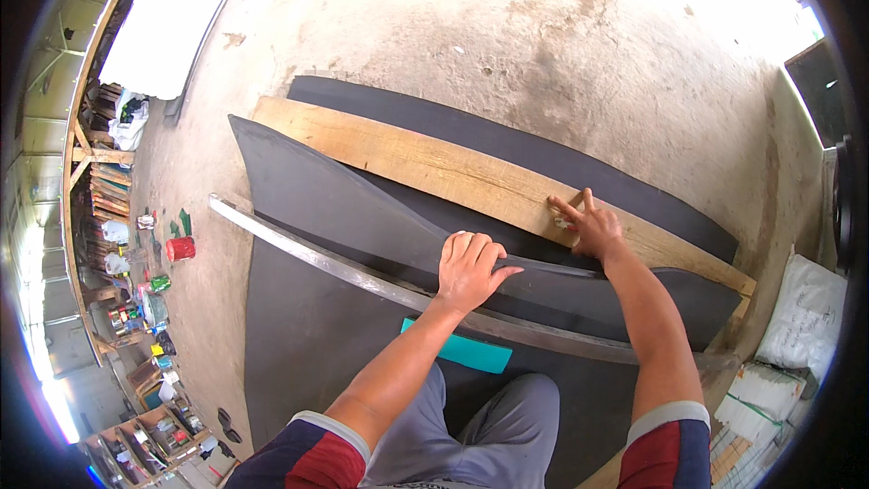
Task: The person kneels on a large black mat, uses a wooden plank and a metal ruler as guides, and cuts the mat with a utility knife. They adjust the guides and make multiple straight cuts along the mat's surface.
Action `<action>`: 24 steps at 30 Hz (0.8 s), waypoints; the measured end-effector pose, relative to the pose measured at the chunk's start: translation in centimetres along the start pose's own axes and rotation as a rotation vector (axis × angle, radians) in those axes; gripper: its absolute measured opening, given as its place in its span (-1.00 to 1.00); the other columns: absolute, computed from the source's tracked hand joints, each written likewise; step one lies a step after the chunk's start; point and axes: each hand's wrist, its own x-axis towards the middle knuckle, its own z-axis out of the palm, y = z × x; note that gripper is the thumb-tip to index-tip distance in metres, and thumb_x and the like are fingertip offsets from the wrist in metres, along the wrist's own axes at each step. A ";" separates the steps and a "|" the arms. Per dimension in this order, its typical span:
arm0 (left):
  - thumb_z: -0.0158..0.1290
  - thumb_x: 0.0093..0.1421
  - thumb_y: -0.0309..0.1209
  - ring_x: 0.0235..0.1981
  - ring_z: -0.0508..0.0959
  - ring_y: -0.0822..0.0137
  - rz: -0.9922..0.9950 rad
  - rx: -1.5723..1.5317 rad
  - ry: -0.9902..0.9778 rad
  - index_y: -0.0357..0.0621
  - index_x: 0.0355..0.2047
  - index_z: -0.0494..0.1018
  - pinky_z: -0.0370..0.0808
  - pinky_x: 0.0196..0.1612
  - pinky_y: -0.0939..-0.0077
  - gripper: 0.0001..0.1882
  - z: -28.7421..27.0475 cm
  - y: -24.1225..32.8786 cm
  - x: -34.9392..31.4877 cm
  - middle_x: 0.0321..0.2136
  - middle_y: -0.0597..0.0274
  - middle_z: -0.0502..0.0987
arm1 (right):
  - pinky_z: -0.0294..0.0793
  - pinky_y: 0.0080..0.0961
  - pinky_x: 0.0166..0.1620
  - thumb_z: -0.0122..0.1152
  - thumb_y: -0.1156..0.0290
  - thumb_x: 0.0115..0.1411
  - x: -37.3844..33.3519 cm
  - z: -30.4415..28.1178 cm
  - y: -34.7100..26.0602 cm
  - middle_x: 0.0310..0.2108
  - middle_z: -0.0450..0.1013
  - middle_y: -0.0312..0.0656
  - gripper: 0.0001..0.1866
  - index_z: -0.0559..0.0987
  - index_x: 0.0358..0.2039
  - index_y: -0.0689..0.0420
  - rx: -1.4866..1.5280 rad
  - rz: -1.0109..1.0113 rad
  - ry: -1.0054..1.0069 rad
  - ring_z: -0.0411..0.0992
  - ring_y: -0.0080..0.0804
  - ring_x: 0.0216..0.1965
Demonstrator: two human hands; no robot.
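Head view, looking down: a dark grey sheet covers the floor around the person's knees, a teal strip lying on it just ahead of them. Beyond its edge spreads a stained, pale concrete floor. At the left, a red can stands among small containers, beside wooden shelving crowded with goods; at the right lies a white sack. Strong light washes out the far upper right.

Both forearms reach forward from the lower edge. The left hand, the nearer, has its fingers together and bent over the raised edge of the sheet, pinching it, with the thumb stretched to the right along that edge. The right hand reaches farther, two fingers spread apart over a wooden plank; something small, red and white, shows beneath it, and whether the hand grips this I cannot tell.

A metal bar lies across the sheet ahead of the teal strip, its long axis running from upper left to lower right. Past it, the sheet's raised part stretches the same way, its left corner pointing to the upper left. The plank lies beyond that edge, slanting likewise down to the right, and more dark grey material shows along its far side.
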 end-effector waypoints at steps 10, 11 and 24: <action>0.29 0.14 0.20 -0.16 0.45 0.10 0.012 -0.066 -0.094 0.05 -0.30 0.54 0.36 -0.01 0.15 -0.50 2.6 -2.4 4.3 -0.29 0.28 0.49 | 0.66 -0.05 -0.07 0.52 -0.04 0.16 -1.4 -0.8 4.1 0.03 0.54 -0.06 -0.40 0.57 0.16 -0.17 0.442 0.395 0.489 0.66 0.07 -0.11; 0.19 0.21 0.28 -0.13 0.45 0.09 0.010 -0.032 -0.134 0.01 -0.25 0.55 0.36 0.01 0.14 -0.43 3.8 -4.0 4.8 -0.27 0.26 0.50 | 0.63 -0.02 -0.10 0.42 -0.04 0.26 -2.7 -2.7 3.3 -0.10 0.59 -0.10 -0.55 0.62 -0.02 -0.01 0.510 0.414 0.548 0.65 0.05 -0.09; -0.11 0.50 0.13 0.47 0.21 -0.01 0.096 0.243 -0.440 0.22 0.45 0.30 0.04 0.54 -0.14 -0.38 15.0 -10.8 7.6 0.36 0.13 0.37 | 0.71 -0.25 -0.12 0.30 -0.38 0.21 -2.0 10.4 3.4 0.23 0.53 -0.39 -0.23 0.59 0.20 -0.06 0.523 0.490 0.779 0.69 -0.31 -0.05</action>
